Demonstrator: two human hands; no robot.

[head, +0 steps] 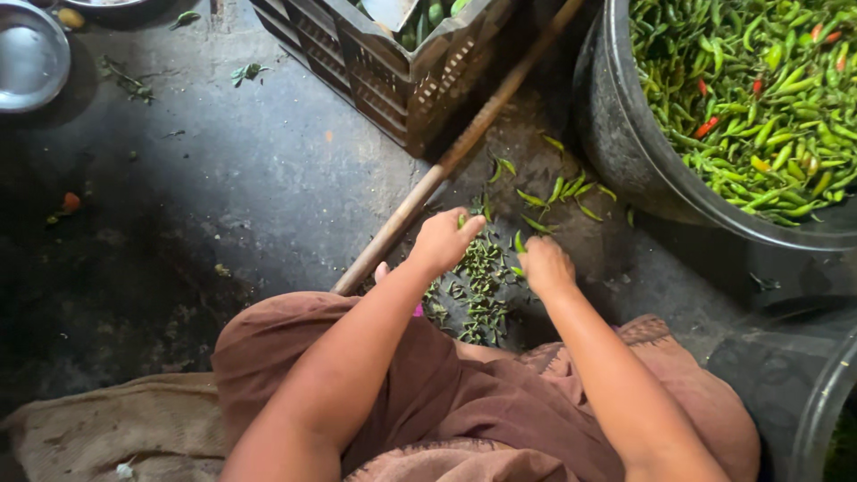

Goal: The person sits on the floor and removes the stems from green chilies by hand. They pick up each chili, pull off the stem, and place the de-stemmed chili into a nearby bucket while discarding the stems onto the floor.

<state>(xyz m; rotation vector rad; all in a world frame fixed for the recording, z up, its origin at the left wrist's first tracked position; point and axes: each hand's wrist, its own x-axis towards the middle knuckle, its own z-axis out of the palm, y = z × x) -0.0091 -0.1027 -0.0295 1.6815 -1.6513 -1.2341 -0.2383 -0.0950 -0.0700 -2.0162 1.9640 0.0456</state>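
Hands: left hand (442, 239) and right hand (546, 265) are working close together over the floor (268, 187), just apart, knuckles up.
Left hand: fingers are curling down, tips seeming to pinch a green chilli (462, 220) at 12 o'clock of the hand; the grip itself is hidden under the knuckles.
Right hand: it is closing in a loose fist, with a chilli end (519, 242) poking out at its 10 o'clock; I cannot tell how many it is holding.
Stems: a heap of plucked stems (482, 286) is lying on the floor between and below the hands, at 6 o'clock of the left hand.
Loose chillies: a scatter (562, 192) is lying at 12 o'clock of the right hand, near the tub.
Tub: a black tub (625, 143) at 2 o'clock is holding a deep load of green chillies with a few red ones.
Crate: a dark crate (393, 80) is standing at 12 o'clock, well apart from the hands.
Pole: a wooden pole (446, 165) is slanting from 1 o'clock down to the left wrist.
Doing it well: judging by the heap, stems are being pulled off; pinching each stem right at the cap and twisting is likely cleaner than tugging, and keeping stems and chillies in separate spots is worth watching.
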